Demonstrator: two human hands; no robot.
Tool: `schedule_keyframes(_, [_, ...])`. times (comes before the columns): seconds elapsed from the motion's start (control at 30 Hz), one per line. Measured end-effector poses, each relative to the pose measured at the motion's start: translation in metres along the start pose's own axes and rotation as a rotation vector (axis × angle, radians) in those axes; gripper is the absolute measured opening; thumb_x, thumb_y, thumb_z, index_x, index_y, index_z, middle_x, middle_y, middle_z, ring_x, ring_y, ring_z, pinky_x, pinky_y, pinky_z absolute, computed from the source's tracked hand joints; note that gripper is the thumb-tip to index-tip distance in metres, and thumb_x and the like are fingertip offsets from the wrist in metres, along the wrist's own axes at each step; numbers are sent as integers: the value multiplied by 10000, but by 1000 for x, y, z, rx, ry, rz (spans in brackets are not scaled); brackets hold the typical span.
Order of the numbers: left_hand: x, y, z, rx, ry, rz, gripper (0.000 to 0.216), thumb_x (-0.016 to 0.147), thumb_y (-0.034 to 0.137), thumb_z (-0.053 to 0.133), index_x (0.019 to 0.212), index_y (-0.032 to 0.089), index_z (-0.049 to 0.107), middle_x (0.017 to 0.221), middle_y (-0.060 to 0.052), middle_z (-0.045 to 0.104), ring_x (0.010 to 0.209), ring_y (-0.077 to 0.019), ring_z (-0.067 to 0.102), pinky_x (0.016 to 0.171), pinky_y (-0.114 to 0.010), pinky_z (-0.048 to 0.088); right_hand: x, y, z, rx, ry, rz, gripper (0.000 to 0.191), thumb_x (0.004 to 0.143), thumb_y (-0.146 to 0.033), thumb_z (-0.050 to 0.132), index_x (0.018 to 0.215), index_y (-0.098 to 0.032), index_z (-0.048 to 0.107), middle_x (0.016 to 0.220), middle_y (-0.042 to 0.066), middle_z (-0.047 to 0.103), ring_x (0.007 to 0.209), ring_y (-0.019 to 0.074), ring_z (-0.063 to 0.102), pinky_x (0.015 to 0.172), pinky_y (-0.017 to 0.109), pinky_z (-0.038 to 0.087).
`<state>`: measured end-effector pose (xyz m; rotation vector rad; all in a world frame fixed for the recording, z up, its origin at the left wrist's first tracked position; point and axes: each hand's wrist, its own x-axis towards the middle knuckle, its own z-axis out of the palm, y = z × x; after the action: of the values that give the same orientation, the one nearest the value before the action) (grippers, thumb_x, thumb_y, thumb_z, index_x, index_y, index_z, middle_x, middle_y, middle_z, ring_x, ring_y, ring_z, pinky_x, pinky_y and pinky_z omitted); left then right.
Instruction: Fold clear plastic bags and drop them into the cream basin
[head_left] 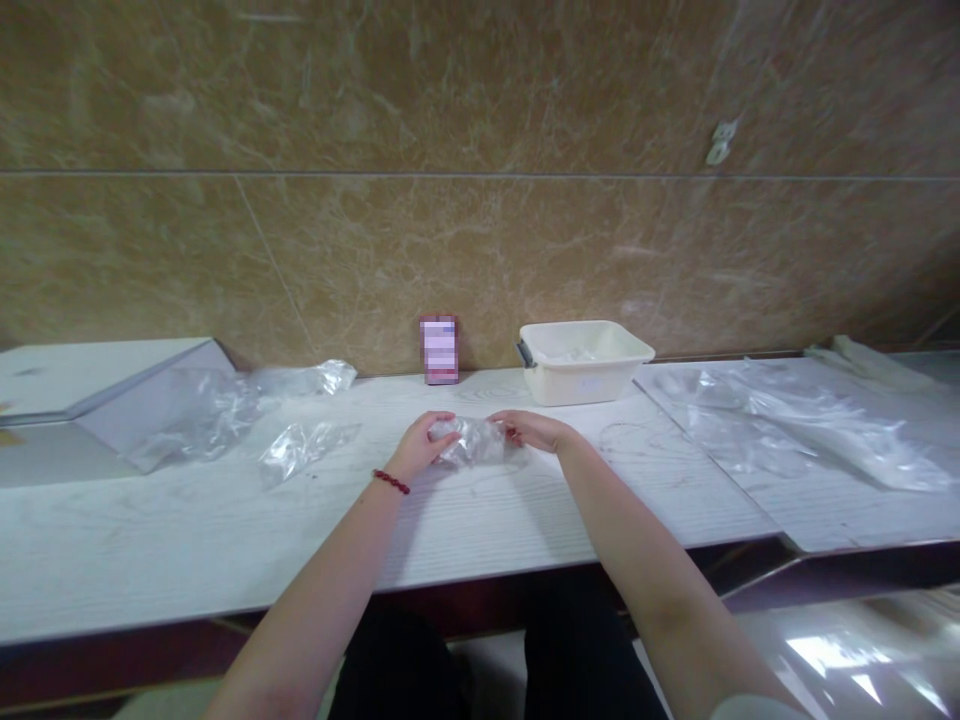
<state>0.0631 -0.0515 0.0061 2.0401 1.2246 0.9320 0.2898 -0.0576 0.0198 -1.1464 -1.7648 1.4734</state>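
Between my two hands, just above or on the white wood-grain table (480,530), is a crumpled clear plastic bag (476,443). My left hand (426,443) grips its left end, thumb on the near side and fingers behind. At the other end my right hand (531,430) has its fingers curled round the plastic. Whatever the bag may contain cannot be made out. A red bead bracelet (391,482) circles my left wrist.
Behind my right hand stands a cream plastic tub (585,382) with clear plastic inside. A phone (440,350) leans on the marbled wall. Clear bags (300,450) lie left beside a white box (112,400); more plastic bags (810,425) spread out at right.
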Motion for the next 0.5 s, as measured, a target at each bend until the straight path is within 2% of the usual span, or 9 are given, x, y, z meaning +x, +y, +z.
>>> schedule_keyframes(0.1, [-3,8,-3,-9,-25,63,415,664,402,546,999,162,498,802,-10,537,395,-27,379,377,-171,347,4,-1,7,-40,138,-105,425,719,-505,433,908,-146,558,808,31,548,681,99,470,569,202,354])
schedule_keyframes(0.2, [-5,13,-5,-42,-61,77,438,658,392,558,1019,155,485,684,17,516,400,-35,367,378,-164,337,8,2,15,-44,101,-145,399,618,-492,566,796,-135,555,750,15,556,673,104,491,595,217,371])
schedule_keyframes(0.3, [-5,15,-8,-83,-76,76,451,654,374,566,1034,148,473,644,28,494,399,-36,367,371,-159,334,11,5,20,19,53,-77,398,533,-443,651,746,-139,508,643,-15,542,560,85,494,516,202,377])
schedule_keyframes(0.4, [-4,14,-12,-103,-85,68,457,661,358,560,1058,159,452,720,13,510,398,-30,378,359,-158,338,9,6,18,58,56,-32,397,539,-410,659,774,-154,467,579,-38,534,492,74,488,465,189,379])
schedule_keyframes(0.5, [-3,11,-15,-92,-83,75,446,670,351,546,1064,168,444,886,-24,516,409,-26,397,353,-167,350,5,5,9,14,16,-17,394,558,-387,655,815,-154,468,571,-40,543,496,76,502,476,193,398])
